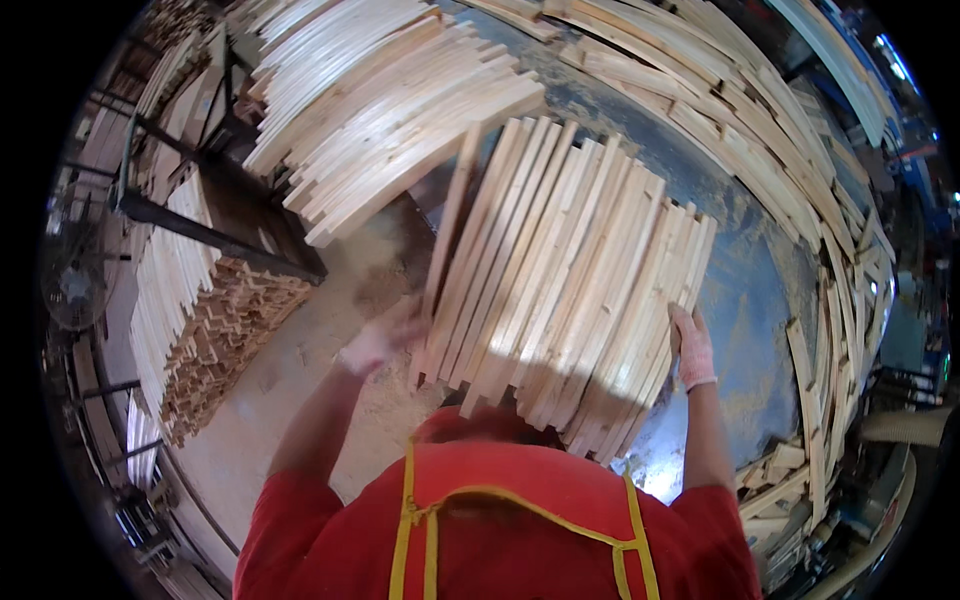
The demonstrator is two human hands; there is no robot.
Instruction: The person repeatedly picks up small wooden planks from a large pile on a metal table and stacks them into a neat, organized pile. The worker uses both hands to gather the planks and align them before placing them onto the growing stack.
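Observation:
A row of pale wooden strips [575, 290] lies side by side in front of me, their near ends uneven. My right hand [694, 348], in a light pinkish glove, rests against the right side of the row with its fingers extended along the outermost strip. By the left side is my left hand [383, 337], smeared by motion, its fingers reaching to the leftmost strips; whether it grips one is unclear. One darker strip [452, 225] at that side stands slightly apart from the others at its far end. The row's near ends come close to my red apron [520, 475].
Beyond the row lies another large layer of strips [400, 120]. At the left, a stack of strips [230, 330] sits beside a dark metal frame [220, 235]. Loose boards [740, 120] line the right of the dusty blue-grey surface [750, 300], with short offcuts [780, 465] at lower right.

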